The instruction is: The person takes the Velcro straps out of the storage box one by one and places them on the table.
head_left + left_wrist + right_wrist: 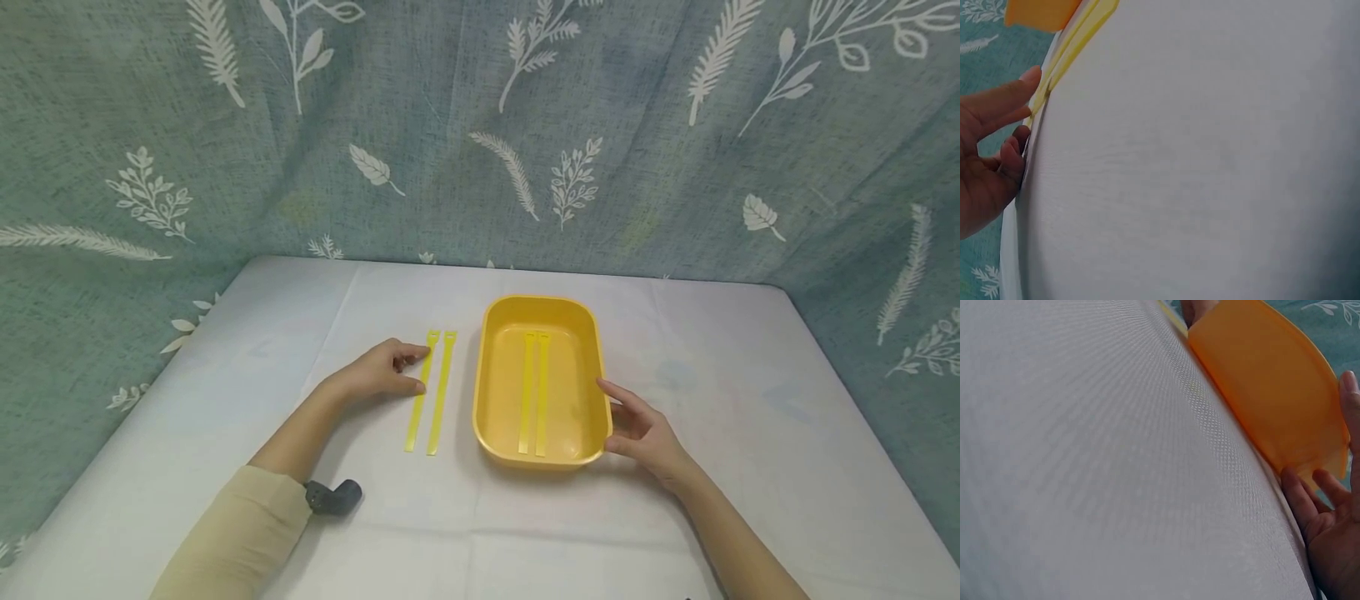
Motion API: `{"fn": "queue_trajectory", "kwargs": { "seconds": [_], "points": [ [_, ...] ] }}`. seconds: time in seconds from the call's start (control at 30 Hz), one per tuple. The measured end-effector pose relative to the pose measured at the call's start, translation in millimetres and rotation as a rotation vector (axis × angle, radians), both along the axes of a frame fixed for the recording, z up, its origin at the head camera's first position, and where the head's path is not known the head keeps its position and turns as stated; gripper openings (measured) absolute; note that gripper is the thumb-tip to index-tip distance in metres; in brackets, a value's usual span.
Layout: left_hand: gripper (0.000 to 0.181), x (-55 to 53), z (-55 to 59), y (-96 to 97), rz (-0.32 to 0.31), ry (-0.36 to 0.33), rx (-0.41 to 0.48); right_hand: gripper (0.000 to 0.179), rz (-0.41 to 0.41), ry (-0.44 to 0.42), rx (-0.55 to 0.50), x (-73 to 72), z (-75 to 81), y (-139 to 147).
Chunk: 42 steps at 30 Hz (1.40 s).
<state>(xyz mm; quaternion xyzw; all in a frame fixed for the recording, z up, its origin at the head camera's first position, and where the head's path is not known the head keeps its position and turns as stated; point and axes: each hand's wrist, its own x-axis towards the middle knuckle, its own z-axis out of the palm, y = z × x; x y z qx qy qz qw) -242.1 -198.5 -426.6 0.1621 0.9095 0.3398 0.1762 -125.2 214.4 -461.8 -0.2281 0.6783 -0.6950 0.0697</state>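
Observation:
Two flat yellow cable-tie straps with slotted heads lie side by side on the white cloth, the left strap and the right strap. My left hand reaches over the left one, index finger and thumb spread along it, fingertips at its edge. In the left wrist view the left hand is low over the cloth beside the straps. A yellow-orange plastic tray holds two more such straps. At the tray's right side, my right hand rests fingertips against the rim and wall, fingers loosely bent.
White cloth covers the table. Behind it hangs a blue-green curtain with white leaf prints. A dark wrist device sticks out from the left sleeve.

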Motion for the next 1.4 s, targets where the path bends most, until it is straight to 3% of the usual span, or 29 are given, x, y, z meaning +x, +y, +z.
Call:
{"fn": "queue_trajectory", "kwargs": {
  "seconds": [0.27,0.43,0.6,0.83,0.97,1.23,1.4],
  "points": [
    [0.068,-11.6,18.9,0.9,-0.032,-0.1,0.048,0.071,0.013,-0.001,-0.015,-0.1,-0.2,1],
    [0.066,-16.5,34.6,-1.0,-0.099,-0.158,0.101,0.072,0.003,-0.006,-0.006,0.2,-0.1,0],
    [0.065,-22.8,47.5,1.5,-0.169,-0.175,0.082,0.073,-0.009,-0.008,0.004,1.2,-0.3,0],
    [0.066,-31.8,62.2,15.7,-0.167,-0.198,0.084,0.072,-0.002,0.012,-0.004,0.8,1.0,0],
    [0.066,-36.7,65.8,24.4,-0.178,-0.224,0.153,0.072,0.004,0.003,-0.007,0.4,1.6,0],
    [0.066,-45.6,74.8,48.3,-0.127,-0.373,0.402,0.071,0.02,0.003,-0.024,0.2,1.7,0],
    [0.065,-48.1,82.5,70.2,-0.155,-0.396,0.457,0.071,0.015,0.003,-0.022,0.0,1.5,0]
  ]
}}
